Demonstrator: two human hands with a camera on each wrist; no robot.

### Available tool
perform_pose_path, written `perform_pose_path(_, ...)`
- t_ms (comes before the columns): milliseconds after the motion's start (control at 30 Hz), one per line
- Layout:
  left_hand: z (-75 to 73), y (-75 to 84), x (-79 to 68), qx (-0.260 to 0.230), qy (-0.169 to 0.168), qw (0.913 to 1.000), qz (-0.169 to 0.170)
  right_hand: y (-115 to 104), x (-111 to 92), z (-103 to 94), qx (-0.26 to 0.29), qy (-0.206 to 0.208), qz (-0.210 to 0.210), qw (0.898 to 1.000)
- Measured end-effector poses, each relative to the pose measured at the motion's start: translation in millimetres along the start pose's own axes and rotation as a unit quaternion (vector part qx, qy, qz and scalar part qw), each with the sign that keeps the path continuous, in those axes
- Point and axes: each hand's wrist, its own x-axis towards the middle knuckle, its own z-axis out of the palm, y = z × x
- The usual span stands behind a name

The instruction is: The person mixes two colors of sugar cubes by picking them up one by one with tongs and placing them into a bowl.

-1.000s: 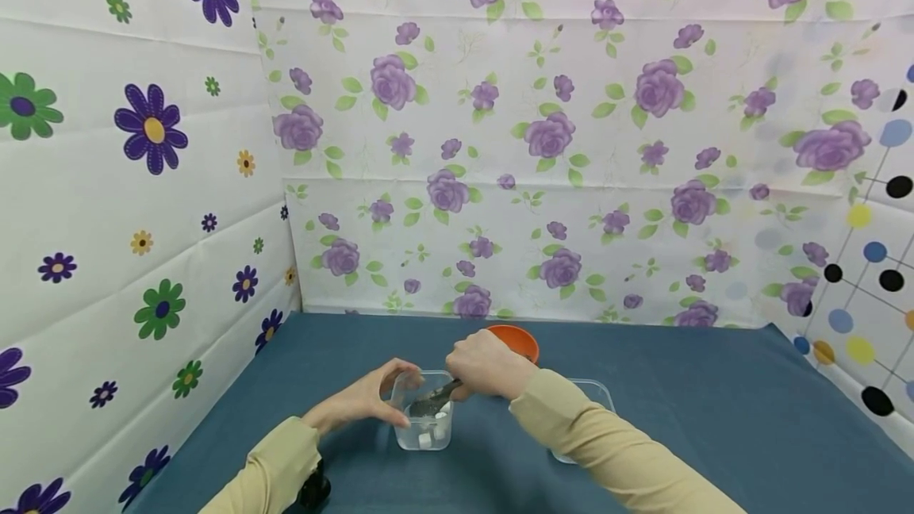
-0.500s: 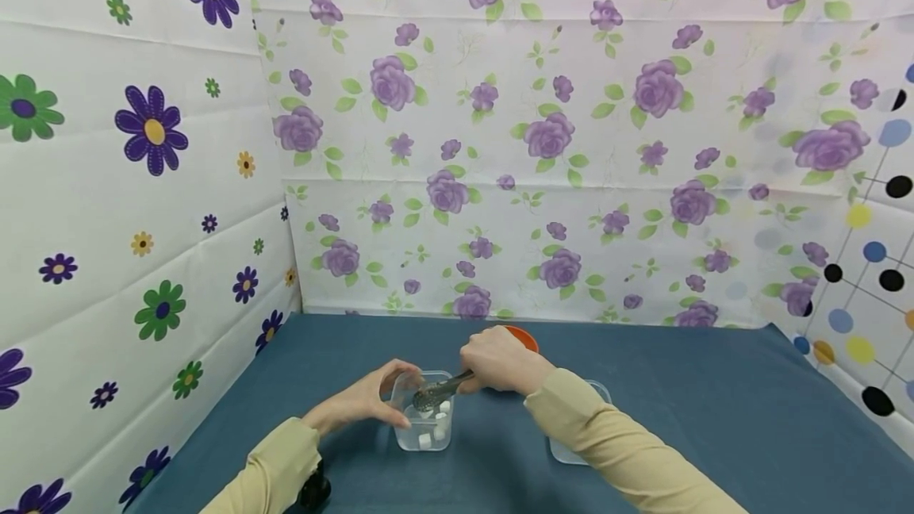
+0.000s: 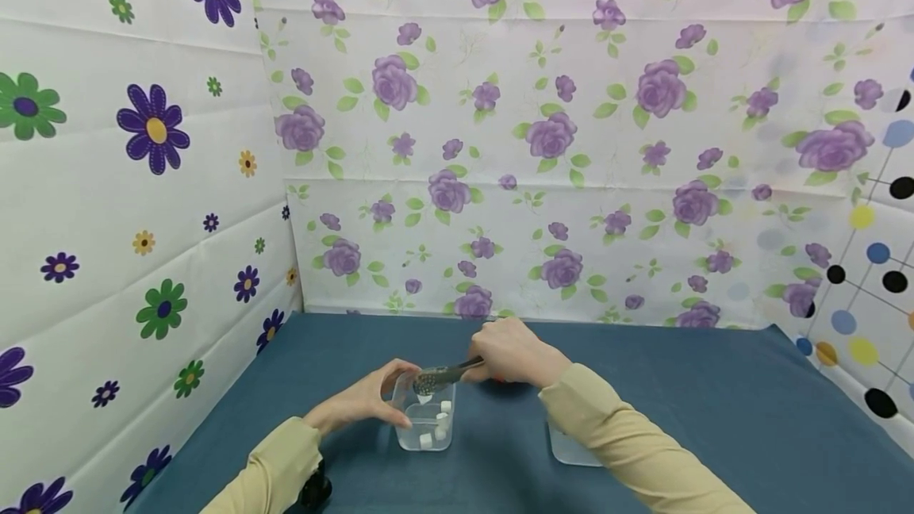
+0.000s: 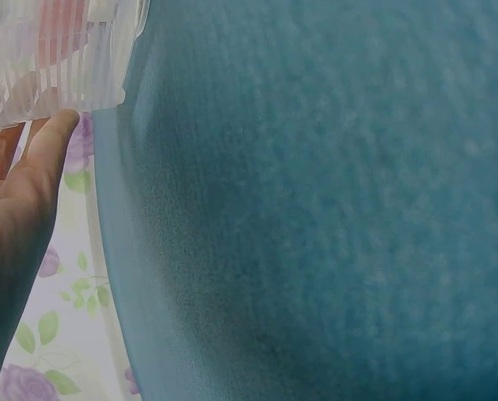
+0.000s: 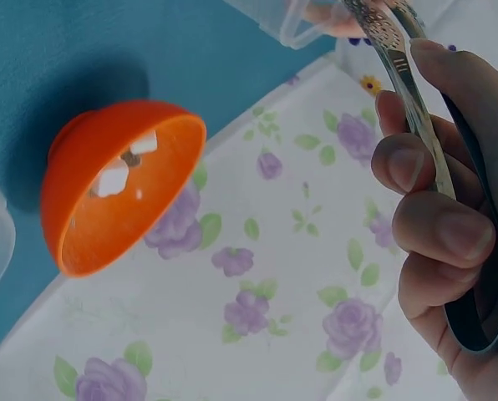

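Observation:
My left hand (image 3: pixel 367 397) grips a clear plastic container (image 3: pixel 408 436) at its left side, thumb in front and fingers behind. Several small white cubes (image 3: pixel 426 441) lie inside it. In my right hand (image 3: pixel 516 351) are metal tongs (image 3: pixel 437 377) with perforated heads, held over the container's back part. A white piece shows just below the tong heads, and I cannot tell if they pinch it. The right wrist view shows fingers curled round the tongs' arms, with the tips cut off at the top. Beneath that hand stands an orange bowl (image 5: pixel 65 196), mostly hidden in the head view.
White cubes (image 5: pixel 111 179) and a small dark bit sit in the orange bowl. A second clear container (image 3: pixel 571 452) stands to the right, partly behind the right sleeve. Blue cloth (image 3: pixel 685 395) covers the table, with flowered sheets (image 3: pixel 614 260) hanging behind and at the sides.
My right hand has drawn back to the right, raising the tongs from low inside the container to near its back rim. The orange bowl has become mostly covered. The left hand stays put.

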Motion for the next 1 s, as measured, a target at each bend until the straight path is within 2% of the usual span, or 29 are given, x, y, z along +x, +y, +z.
perform_pose_path(267,-1.1,-2.2,0.1,0.0,0.0,1.0,0.002,4.8,-5.2,-2.0,0.019,0.02,-0.005,1.0)
perform_pose_path(467,-0.1,-2.2,0.8,-0.002,0.001,1.0,-0.003,4.3,-6.4,3.1,0.023,0.012,-0.006,1.0)
perform_pose_path(767,-0.2,-2.6,1.0,0.009,0.01,0.9999,-0.006,12.2,-10.4,-0.7,0.068,-0.015,0.035,0.997)
perform_pose_path(1000,-0.6,-4.2,2.4,-0.012,-0.01,0.9998,0.013,23.2,-21.5,-10.6,0.124,-0.02,0.061,0.99)
